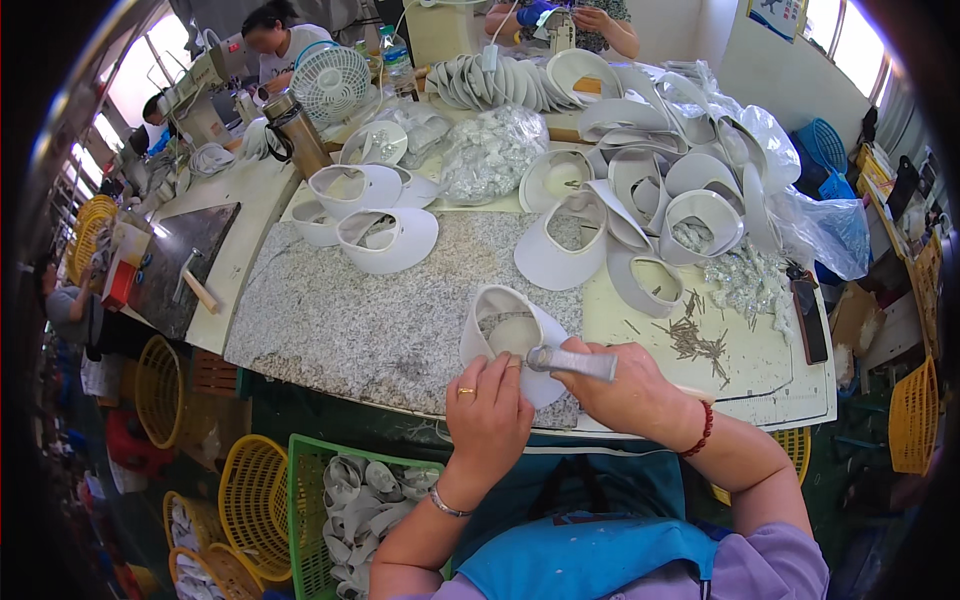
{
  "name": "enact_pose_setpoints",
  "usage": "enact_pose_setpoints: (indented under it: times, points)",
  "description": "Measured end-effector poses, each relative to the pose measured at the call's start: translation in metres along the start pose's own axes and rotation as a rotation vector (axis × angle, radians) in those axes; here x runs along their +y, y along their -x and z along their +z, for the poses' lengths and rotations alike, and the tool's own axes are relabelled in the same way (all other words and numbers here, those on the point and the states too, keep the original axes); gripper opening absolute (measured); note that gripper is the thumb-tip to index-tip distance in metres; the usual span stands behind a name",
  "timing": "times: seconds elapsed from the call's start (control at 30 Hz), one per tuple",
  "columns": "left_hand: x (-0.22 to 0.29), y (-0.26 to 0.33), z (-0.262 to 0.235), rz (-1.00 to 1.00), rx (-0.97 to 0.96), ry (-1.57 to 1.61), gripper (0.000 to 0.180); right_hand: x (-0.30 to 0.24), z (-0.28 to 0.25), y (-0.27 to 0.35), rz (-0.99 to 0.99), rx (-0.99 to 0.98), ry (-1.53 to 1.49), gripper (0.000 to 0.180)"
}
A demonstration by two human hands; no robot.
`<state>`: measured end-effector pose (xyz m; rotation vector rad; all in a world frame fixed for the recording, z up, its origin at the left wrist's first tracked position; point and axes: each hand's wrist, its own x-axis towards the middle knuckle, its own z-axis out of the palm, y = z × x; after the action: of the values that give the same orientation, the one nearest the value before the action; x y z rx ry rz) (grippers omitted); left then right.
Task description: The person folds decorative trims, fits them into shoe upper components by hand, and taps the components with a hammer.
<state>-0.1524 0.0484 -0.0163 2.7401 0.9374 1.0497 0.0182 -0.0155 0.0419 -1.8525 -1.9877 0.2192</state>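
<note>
Below centre, the left hand (490,405) touches a visor (477,328), pinch unclear; the right hand (625,390) clenches a hammer (578,363), handle mostly hidden.

free — left: speckled slab (320,310); blocked — near: hammer (585,363); right: heaped visors (700,175); far: plastic bag (495,155)

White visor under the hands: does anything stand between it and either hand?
Nothing visible separates the left hand from the white visor; its fingers rest on it. The right hand holds a hammer, whose metal head lies between that hand and the visor; contact is unclear.
</note>
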Motion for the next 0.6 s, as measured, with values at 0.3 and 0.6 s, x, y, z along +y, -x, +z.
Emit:
enact_pose_setpoints:
  times: [0.3,0.6]
  points:
    - [-0.004,0.0,0.004,-0.018,0.038,0.057,0.047,-0.004,0.006,0.0,-0.023,0.0,0.019,0.019]
    - [-0.008,-0.006,-0.001,-0.03,0.016,0.096,0.051,-0.008,-0.004,-0.002,-0.112,0.095,0.032,0.02]
